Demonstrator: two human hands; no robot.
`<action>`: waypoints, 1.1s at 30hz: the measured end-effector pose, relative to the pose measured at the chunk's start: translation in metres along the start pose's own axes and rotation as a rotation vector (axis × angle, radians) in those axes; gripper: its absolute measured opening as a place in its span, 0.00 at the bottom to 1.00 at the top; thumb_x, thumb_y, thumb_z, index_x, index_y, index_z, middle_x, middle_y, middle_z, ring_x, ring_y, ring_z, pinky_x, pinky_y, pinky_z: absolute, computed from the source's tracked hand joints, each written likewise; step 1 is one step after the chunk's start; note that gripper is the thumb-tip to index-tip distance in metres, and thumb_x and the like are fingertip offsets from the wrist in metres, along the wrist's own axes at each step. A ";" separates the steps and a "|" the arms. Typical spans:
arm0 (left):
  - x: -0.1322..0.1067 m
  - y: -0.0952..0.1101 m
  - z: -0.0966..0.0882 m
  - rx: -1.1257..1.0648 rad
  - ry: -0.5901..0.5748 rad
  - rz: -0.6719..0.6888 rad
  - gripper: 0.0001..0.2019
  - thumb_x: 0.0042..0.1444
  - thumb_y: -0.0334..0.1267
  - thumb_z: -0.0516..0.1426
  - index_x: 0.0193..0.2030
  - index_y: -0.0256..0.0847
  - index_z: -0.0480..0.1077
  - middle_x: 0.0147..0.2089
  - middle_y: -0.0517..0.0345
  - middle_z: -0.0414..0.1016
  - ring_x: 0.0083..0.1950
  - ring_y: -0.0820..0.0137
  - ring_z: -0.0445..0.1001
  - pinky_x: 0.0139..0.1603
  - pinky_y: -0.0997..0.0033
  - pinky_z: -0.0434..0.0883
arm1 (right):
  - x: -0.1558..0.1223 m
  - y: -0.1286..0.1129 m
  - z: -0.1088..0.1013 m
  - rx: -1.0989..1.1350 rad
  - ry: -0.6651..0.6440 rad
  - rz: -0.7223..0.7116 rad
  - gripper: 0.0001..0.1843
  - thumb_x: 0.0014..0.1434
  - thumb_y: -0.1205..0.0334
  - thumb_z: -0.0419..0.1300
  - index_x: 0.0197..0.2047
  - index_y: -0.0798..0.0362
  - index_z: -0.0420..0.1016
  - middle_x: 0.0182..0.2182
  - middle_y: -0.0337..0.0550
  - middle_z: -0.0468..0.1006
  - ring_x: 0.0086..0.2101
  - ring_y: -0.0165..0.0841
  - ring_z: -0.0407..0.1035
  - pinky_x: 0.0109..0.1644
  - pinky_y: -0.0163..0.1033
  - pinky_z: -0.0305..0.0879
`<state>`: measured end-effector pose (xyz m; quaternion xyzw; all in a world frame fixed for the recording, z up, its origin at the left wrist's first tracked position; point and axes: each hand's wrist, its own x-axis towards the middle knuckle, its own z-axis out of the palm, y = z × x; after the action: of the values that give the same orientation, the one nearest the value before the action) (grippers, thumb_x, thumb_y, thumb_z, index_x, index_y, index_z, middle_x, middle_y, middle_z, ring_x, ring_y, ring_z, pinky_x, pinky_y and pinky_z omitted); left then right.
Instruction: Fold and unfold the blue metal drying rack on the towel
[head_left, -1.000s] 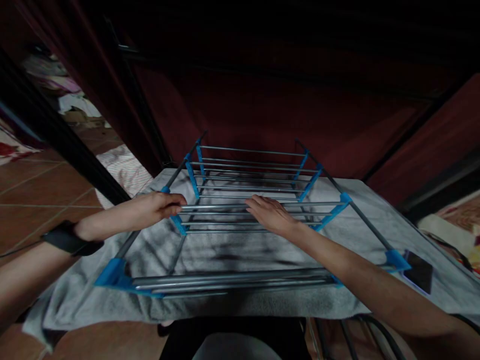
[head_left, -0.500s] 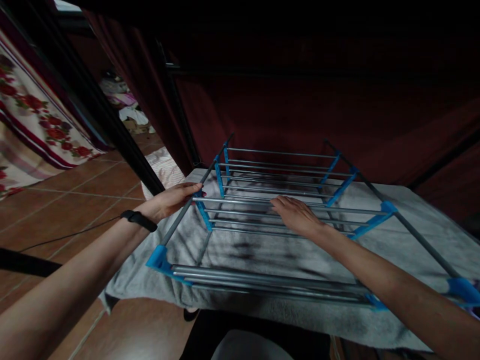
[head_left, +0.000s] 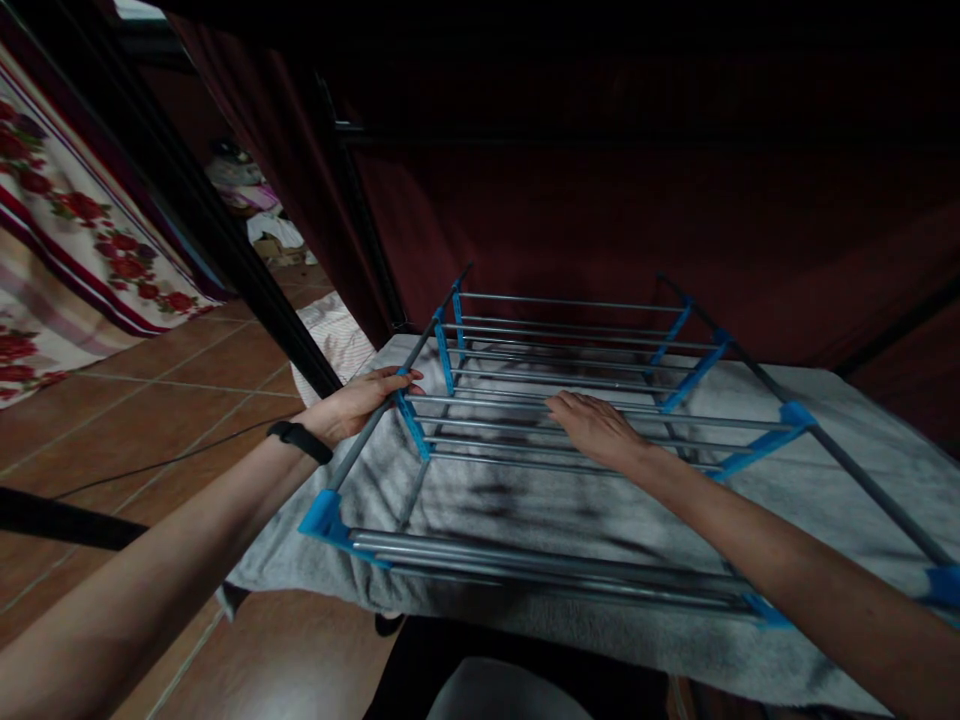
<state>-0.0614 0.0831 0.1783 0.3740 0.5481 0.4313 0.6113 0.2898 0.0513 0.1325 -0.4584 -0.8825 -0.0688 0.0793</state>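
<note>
A shoe rack of grey metal tubes (head_left: 600,418) with blue plastic connectors (head_left: 324,514) lies on a grey blanket (head_left: 525,505). My left hand (head_left: 367,402), a black band on its wrist, is closed around the rack's left side tube, right by a blue connector. Over a crossbar near the rack's middle, my right hand (head_left: 592,425) rests with its fingers bent around the bar; its fingertips are partly hidden. Several thicker tubes run side by side along the near edge, below both hands.
Dark red curtains (head_left: 585,220) hang behind the rack. A black post (head_left: 247,270) slants down on the left. Beyond it are a tiled floor (head_left: 187,365), a flowered cloth (head_left: 82,240) and a dark cable (head_left: 172,463). My lap (head_left: 502,690) is at the near edge.
The whole view has shifted slightly, so the rack and surroundings appear a little farther right. Both hands keep their places on the rack.
</note>
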 end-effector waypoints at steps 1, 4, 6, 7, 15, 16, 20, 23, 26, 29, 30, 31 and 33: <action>0.000 -0.001 0.000 0.006 0.006 0.010 0.11 0.55 0.27 0.60 0.46 0.33 0.74 0.33 0.50 0.78 0.27 0.68 0.77 0.28 0.69 0.78 | 0.000 0.000 0.000 0.002 0.006 0.000 0.07 0.71 0.65 0.51 0.45 0.52 0.70 0.41 0.47 0.74 0.41 0.37 0.70 0.43 0.39 0.60; 0.003 -0.005 -0.001 0.040 0.037 0.059 0.11 0.56 0.30 0.60 0.46 0.33 0.74 0.33 0.51 0.77 0.27 0.69 0.76 0.28 0.72 0.78 | -0.001 0.000 -0.001 0.001 0.020 0.004 0.07 0.71 0.64 0.50 0.45 0.52 0.70 0.41 0.47 0.75 0.41 0.37 0.70 0.42 0.39 0.59; 0.009 -0.010 -0.005 0.066 0.044 0.101 0.12 0.55 0.32 0.61 0.47 0.33 0.74 0.33 0.51 0.77 0.30 0.68 0.77 0.29 0.73 0.77 | -0.001 -0.001 -0.002 -0.008 0.017 0.006 0.08 0.72 0.64 0.50 0.45 0.52 0.69 0.41 0.46 0.75 0.40 0.37 0.70 0.41 0.39 0.59; 0.013 -0.012 -0.008 0.077 0.041 0.120 0.13 0.55 0.33 0.62 0.47 0.34 0.75 0.33 0.51 0.77 0.31 0.68 0.77 0.30 0.74 0.77 | -0.001 -0.001 -0.002 -0.012 0.012 0.007 0.08 0.72 0.64 0.50 0.45 0.52 0.69 0.41 0.46 0.75 0.40 0.37 0.70 0.41 0.39 0.59; 0.031 -0.025 -0.025 0.144 -0.030 0.209 0.16 0.52 0.41 0.65 0.45 0.35 0.76 0.35 0.50 0.77 0.35 0.66 0.78 0.33 0.74 0.77 | 0.000 0.003 -0.003 0.009 -0.009 -0.014 0.09 0.72 0.63 0.49 0.47 0.53 0.70 0.41 0.46 0.75 0.39 0.37 0.71 0.38 0.39 0.57; 0.030 -0.025 -0.024 0.140 -0.031 0.211 0.15 0.52 0.41 0.64 0.45 0.35 0.76 0.36 0.50 0.77 0.35 0.65 0.79 0.33 0.73 0.77 | 0.001 0.004 -0.003 0.016 -0.011 -0.017 0.09 0.72 0.63 0.49 0.47 0.53 0.70 0.42 0.47 0.76 0.39 0.37 0.71 0.38 0.39 0.57; 0.025 -0.023 -0.019 0.087 -0.030 0.196 0.14 0.53 0.37 0.64 0.45 0.35 0.75 0.40 0.50 0.77 0.35 0.65 0.80 0.33 0.71 0.79 | 0.002 0.007 -0.003 0.042 -0.015 -0.018 0.10 0.72 0.62 0.49 0.49 0.52 0.70 0.43 0.48 0.76 0.38 0.36 0.71 0.38 0.38 0.58; 0.025 -0.022 -0.018 0.049 -0.023 0.181 0.13 0.53 0.36 0.64 0.45 0.35 0.75 0.41 0.49 0.77 0.34 0.65 0.80 0.31 0.71 0.79 | 0.003 0.007 -0.005 0.045 -0.015 -0.023 0.09 0.72 0.62 0.50 0.48 0.52 0.70 0.43 0.49 0.76 0.40 0.37 0.72 0.40 0.38 0.59; 0.028 -0.024 -0.020 0.046 -0.013 0.169 0.13 0.53 0.37 0.64 0.45 0.35 0.75 0.39 0.50 0.77 0.33 0.64 0.80 0.30 0.69 0.79 | 0.002 0.006 -0.006 0.035 -0.025 -0.019 0.10 0.72 0.62 0.49 0.48 0.52 0.70 0.44 0.48 0.76 0.41 0.37 0.72 0.40 0.38 0.59; 0.033 -0.027 -0.022 0.058 -0.004 0.197 0.13 0.53 0.38 0.64 0.44 0.34 0.75 0.39 0.49 0.76 0.33 0.65 0.79 0.30 0.68 0.79 | 0.003 0.005 -0.008 0.025 -0.038 -0.014 0.11 0.73 0.61 0.48 0.48 0.52 0.70 0.45 0.48 0.76 0.41 0.37 0.72 0.39 0.38 0.59; 0.035 -0.028 -0.023 0.059 -0.003 0.216 0.13 0.52 0.38 0.64 0.43 0.34 0.75 0.39 0.49 0.77 0.33 0.65 0.79 0.31 0.69 0.78 | 0.003 0.004 -0.008 0.025 -0.044 -0.011 0.11 0.73 0.61 0.48 0.49 0.52 0.70 0.45 0.48 0.76 0.41 0.37 0.72 0.39 0.38 0.59; 0.037 -0.029 -0.024 0.061 -0.002 0.232 0.13 0.52 0.38 0.64 0.42 0.34 0.76 0.39 0.49 0.77 0.32 0.67 0.78 0.32 0.70 0.78 | 0.003 0.004 -0.008 0.027 -0.052 -0.008 0.11 0.73 0.61 0.48 0.49 0.52 0.70 0.45 0.48 0.77 0.41 0.37 0.72 0.39 0.38 0.59; 0.040 -0.031 -0.025 0.071 0.007 0.246 0.13 0.51 0.39 0.65 0.41 0.34 0.76 0.37 0.50 0.76 0.31 0.69 0.76 0.32 0.71 0.77 | 0.002 0.004 -0.008 0.031 -0.068 -0.002 0.11 0.73 0.61 0.47 0.49 0.51 0.70 0.45 0.48 0.77 0.41 0.37 0.72 0.39 0.38 0.60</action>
<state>-0.0819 0.1096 0.1326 0.4583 0.5150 0.4848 0.5383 0.2925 0.0540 0.1415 -0.4582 -0.8862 -0.0393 0.0562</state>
